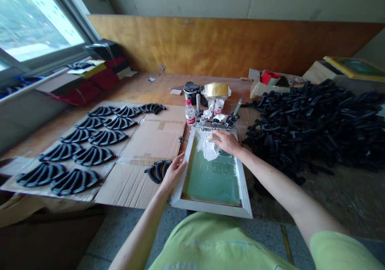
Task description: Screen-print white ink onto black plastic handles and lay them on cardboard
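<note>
A screen-printing frame (246, 193) with pale wooden sides and a green mesh lies in front of me. Thick white paste (209, 151) is spread at its far end. My right hand (227, 141) is closed on a squeegee (214, 137) at this paste, and its fingers partly hide the tool. My left hand (173, 173) rests at the frame's left side with its fingers stretched apart. Just beside that hand, a black fan-shaped ribbed piece (157, 171) lies on the cardboard (150, 135), partly covered by the hand.
Several similar black pieces (93, 156) lie in rows at left. Behind the frame stand metal clamps (237, 108), a red-capped bottle (190, 113), a dark tub (191, 93) and a tape roll (215, 90). A large heap of black parts (315, 121) covers the right side.
</note>
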Tool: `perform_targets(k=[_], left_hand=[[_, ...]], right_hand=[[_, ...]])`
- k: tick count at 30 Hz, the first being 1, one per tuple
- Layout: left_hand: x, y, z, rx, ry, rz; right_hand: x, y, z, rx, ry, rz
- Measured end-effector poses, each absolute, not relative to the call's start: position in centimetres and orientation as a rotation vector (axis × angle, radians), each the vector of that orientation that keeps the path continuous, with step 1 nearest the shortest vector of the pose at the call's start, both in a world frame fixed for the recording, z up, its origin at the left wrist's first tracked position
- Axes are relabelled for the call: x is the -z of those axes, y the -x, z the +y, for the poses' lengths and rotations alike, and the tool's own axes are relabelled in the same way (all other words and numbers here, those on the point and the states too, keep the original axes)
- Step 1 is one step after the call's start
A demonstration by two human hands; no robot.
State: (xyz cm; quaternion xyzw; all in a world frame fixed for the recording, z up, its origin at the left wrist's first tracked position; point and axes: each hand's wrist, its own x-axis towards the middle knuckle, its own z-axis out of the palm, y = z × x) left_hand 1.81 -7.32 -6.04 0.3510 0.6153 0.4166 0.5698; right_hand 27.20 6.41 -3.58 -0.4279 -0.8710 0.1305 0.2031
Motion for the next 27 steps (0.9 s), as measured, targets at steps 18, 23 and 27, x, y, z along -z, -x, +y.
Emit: perform_targets(k=[18, 23, 27], left_hand=[[1.3, -6.5, -3.0, -1.286, -0.639, 1.231], [7.3, -8.7, -8.9, -0.864, -0.431, 1.202], [9.8, -3.6, -10.3, -0.92, -0.344, 1.432]], right_hand=[[9.5, -30.1, 1.4, -0.419, 1.451, -2.413], [7.9, -25.1, -3.9, -0.346, 1.186, -2.453], [8.8, -28.0, -3.6, -0.436, 1.07, -2.527]])
